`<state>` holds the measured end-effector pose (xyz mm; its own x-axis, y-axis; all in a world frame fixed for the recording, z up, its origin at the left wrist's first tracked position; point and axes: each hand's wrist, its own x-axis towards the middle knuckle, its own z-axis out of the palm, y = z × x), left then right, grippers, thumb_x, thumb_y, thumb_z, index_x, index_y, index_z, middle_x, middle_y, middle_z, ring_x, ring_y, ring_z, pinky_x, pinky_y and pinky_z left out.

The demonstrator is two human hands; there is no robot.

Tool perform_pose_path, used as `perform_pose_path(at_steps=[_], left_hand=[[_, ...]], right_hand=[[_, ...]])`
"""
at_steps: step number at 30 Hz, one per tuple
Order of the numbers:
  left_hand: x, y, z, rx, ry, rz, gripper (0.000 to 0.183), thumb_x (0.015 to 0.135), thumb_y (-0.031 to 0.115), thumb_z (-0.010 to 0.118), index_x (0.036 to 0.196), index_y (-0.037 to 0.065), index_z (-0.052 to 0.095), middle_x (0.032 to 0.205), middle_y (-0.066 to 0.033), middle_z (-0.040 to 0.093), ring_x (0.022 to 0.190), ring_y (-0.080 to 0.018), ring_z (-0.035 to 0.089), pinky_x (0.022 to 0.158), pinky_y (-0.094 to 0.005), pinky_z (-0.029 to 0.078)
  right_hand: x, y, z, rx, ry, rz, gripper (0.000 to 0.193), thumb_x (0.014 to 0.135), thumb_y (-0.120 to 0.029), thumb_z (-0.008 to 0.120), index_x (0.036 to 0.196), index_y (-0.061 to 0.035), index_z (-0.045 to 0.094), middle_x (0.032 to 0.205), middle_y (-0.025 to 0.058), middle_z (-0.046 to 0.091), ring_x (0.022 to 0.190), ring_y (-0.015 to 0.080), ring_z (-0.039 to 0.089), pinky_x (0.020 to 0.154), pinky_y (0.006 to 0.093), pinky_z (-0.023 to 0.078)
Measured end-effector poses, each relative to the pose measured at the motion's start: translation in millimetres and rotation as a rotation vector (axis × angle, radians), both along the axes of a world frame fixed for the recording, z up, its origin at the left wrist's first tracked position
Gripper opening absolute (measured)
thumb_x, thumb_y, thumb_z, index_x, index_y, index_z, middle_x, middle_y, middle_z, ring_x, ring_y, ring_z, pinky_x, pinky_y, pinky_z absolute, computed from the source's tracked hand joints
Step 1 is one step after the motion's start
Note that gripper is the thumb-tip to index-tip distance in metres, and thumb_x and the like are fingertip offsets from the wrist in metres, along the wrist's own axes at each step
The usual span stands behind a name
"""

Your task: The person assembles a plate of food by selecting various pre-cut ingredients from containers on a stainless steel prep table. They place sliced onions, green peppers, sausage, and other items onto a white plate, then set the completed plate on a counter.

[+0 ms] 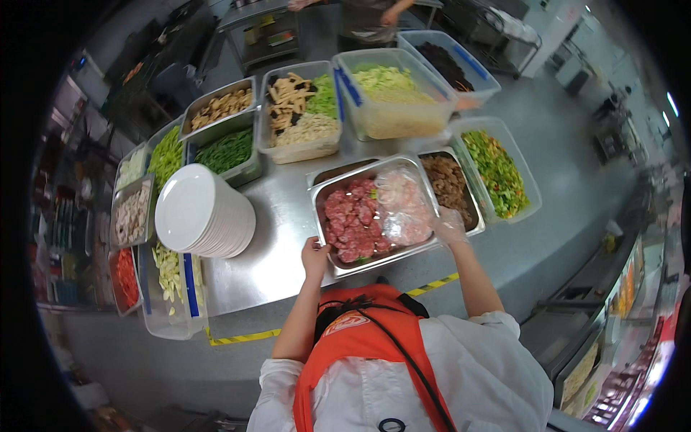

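Observation:
A steel tray (332,271) of raw red meat (349,219) lies in front of me, overlapping other steel trays. In its right half is a clear plastic bag (403,209) with pale pink contents that I cannot make out. My left hand (314,258), bare, is closed on the tray's left rim near the front corner. My right hand (450,227), in a clear plastic glove, is closed around the right rim; some of its fingertips are hard to see. Just beyond it, a tray of brown meat (446,183) shows partly from beneath.
A stack of white plates (205,212) stands left on the steel table (277,209). Tubs of cut vegetables, including a chopped mix (495,173) and a tall shredded-cabbage tub (396,93), line the far and side edges. Across the table stands another person (367,21). Yellow-black tape (245,337) marks the floor.

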<state>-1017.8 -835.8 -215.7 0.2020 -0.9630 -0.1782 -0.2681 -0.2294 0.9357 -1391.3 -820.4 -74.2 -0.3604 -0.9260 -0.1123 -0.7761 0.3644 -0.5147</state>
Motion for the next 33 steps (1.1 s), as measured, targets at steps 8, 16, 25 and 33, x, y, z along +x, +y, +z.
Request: perform_pose_path(at_steps=[8, 16, 25, 33], left_hand=[[34, -24, 28, 0.227, -0.134, -0.064, 0.043, 0.074, 0.009, 0.075, 0.108, -0.005, 0.053, 0.087, -0.0119, 0.061, 0.066, -0.0187, 0.061, 0.049, -0.0274, 0.05], [43, -63, 39, 0.412, -0.077, -0.253, 0.012, 0.077, 0.004, 0.064, 0.071, 0.003, 0.054, 0.056, -0.0013, 0.049, 0.041, -0.0094, 0.041, 0.035, -0.0222, 0.029], [65, -100, 49, 0.71, -0.109, -0.205, 0.013, 0.083, 0.02, 0.059, 0.092, 0.011, 0.063, 0.082, -0.0009, 0.065, 0.064, -0.0134, 0.06, 0.047, -0.0238, 0.044], [29, -89, 52, 0.505, -0.395, -0.141, 0.021, 0.088, 0.032, 0.055, 0.088, 0.013, 0.064, 0.075, -0.0025, 0.066, 0.059, -0.0204, 0.062, 0.044, -0.0332, 0.049]], right_hand=[[5, 97, -40, -0.452, -0.53, -0.594, 0.027, 0.09, -0.033, 0.055, 0.105, -0.0103, 0.058, 0.086, 0.0217, 0.064, 0.083, 0.0404, 0.062, 0.073, 0.0438, 0.049], [71, 415, -237, 0.512, -0.253, -0.909, 0.041, 0.088, -0.036, 0.047, 0.112, -0.004, 0.059, 0.11, 0.019, 0.063, 0.106, 0.0342, 0.059, 0.092, 0.0438, 0.045], [74, 674, -335, 1.134, -0.48, -1.065, 0.039, 0.087, -0.023, 0.05, 0.124, -0.0113, 0.058, 0.136, 0.0122, 0.05, 0.129, 0.0303, 0.043, 0.103, 0.0439, 0.038], [11, 859, -471, 1.383, -0.349, -1.077, 0.051, 0.089, -0.028, 0.049, 0.133, -0.0034, 0.046, 0.14, 0.017, 0.042, 0.127, 0.0295, 0.044, 0.104, 0.0423, 0.037]])
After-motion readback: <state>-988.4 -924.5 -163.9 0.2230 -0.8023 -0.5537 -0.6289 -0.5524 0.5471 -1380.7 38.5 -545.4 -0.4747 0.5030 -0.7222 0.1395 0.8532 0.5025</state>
